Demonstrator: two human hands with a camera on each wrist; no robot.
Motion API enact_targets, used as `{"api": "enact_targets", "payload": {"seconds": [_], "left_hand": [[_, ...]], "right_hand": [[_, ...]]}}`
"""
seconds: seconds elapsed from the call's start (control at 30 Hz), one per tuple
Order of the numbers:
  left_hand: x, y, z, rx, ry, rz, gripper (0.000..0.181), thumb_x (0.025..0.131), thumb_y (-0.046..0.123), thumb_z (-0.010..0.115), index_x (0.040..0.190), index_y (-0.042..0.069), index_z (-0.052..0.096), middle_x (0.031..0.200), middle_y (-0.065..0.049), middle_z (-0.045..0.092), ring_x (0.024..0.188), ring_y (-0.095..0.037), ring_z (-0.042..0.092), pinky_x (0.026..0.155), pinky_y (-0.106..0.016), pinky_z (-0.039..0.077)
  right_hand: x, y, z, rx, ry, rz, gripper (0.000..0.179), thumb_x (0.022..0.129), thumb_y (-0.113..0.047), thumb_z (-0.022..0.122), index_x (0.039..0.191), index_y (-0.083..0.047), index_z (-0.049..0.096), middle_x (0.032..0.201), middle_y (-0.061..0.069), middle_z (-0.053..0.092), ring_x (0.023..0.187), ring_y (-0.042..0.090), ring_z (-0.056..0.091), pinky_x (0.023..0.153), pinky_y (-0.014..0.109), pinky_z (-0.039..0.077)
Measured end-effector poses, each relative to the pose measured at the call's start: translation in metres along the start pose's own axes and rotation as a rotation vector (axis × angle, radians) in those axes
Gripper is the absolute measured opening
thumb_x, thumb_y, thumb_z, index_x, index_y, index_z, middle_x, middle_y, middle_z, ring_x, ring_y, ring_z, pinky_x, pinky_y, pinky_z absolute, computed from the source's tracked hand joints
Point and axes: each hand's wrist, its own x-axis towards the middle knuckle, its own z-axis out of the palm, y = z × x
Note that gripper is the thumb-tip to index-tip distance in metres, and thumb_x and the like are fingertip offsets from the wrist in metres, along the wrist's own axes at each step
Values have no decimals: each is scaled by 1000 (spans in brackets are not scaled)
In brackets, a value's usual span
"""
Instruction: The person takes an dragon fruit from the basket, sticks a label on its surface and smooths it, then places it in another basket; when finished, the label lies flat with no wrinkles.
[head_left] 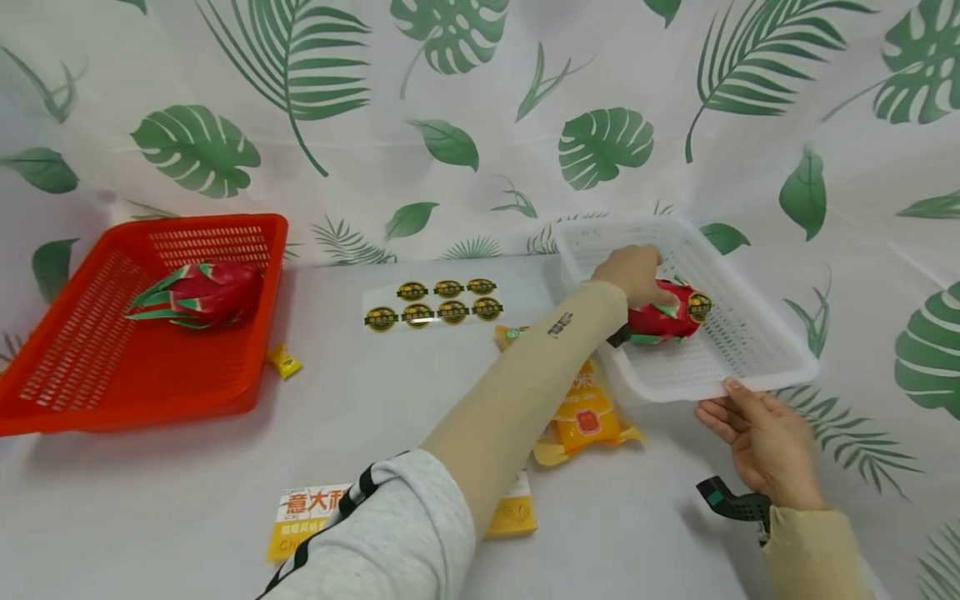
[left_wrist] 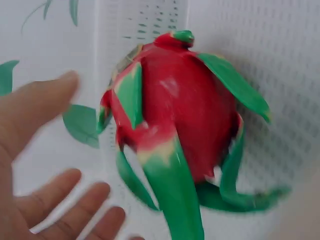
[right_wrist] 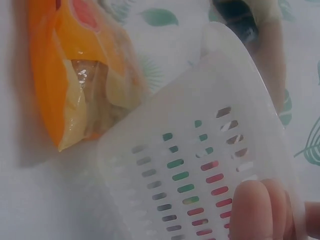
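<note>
A red dragon fruit (head_left: 663,317) with green scales lies in the white perforated basket (head_left: 675,390). It bears a round black-and-gold sticker (head_left: 700,307). Over the basket reaches my left hand (head_left: 633,275), right beside the fruit in the head view. In the left wrist view that hand's fingers (left_wrist: 65,185) are spread and apart from the dragon fruit (left_wrist: 182,100). My right hand (head_left: 776,446) pinches the near rim of the basket at its right part, the thumb on top. Close up, its fingers (right_wrist: 252,210) press against the basket's slotted wall (right_wrist: 190,95).
At the left stands a red basket (head_left: 251,350) holding another dragon fruit (head_left: 217,293). A small yellow packet (head_left: 285,362) lies beside it. A sheet of round stickers (head_left: 416,314) lies mid-table. An orange food bag (head_left: 588,417) and yellow-white boxes (head_left: 512,517) lie near my left arm.
</note>
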Motion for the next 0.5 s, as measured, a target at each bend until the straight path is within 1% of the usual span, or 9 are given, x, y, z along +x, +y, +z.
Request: {"api": "enact_targets", "payload": {"seconds": [0.1,0.2,0.27,0.37,0.43,0.5], "left_hand": [[-8,-7,-12,-76,8,50,63,90,48,79,145,29,55,141,18,62,118,0,60,101,-16,49],[-17,-14,-22,-124,-4,96,60,93,48,76,146,28,56,139,18,63,119,2,59,100,-13,47],[-25,-21,-29,-133,2,128,56,95,49,74,143,27,57,135,16,65,118,2,59,97,-11,47],[-44,-38,-40,-146,24,181,48,98,47,70,139,25,60,130,13,67,116,0,60,94,-10,46],[-60,-53,-47,-161,54,212,42,99,45,69,136,24,62,125,11,69,111,-1,60,92,-9,46],[-77,-69,-54,-185,84,240,38,101,41,67,133,22,63,122,11,69,108,-2,61,89,-9,46]], "right_hand": [[2,-1,1,28,8,13,21,104,-4,58,94,-4,76,82,11,79,73,22,80,69,35,65],[4,-1,0,47,19,28,22,104,-4,58,94,-3,77,81,12,79,72,23,80,68,37,65],[5,-1,-1,60,32,37,23,104,-4,58,93,-4,78,80,12,79,71,24,79,66,38,65],[6,2,-2,40,63,50,22,104,-6,60,91,-5,78,79,11,79,69,23,79,64,37,64],[7,4,-1,11,103,52,20,102,-8,63,90,-7,79,77,10,78,67,22,79,62,37,64],[8,7,1,-52,152,56,16,101,-14,67,89,-10,77,74,7,78,65,20,78,59,36,64]]}}
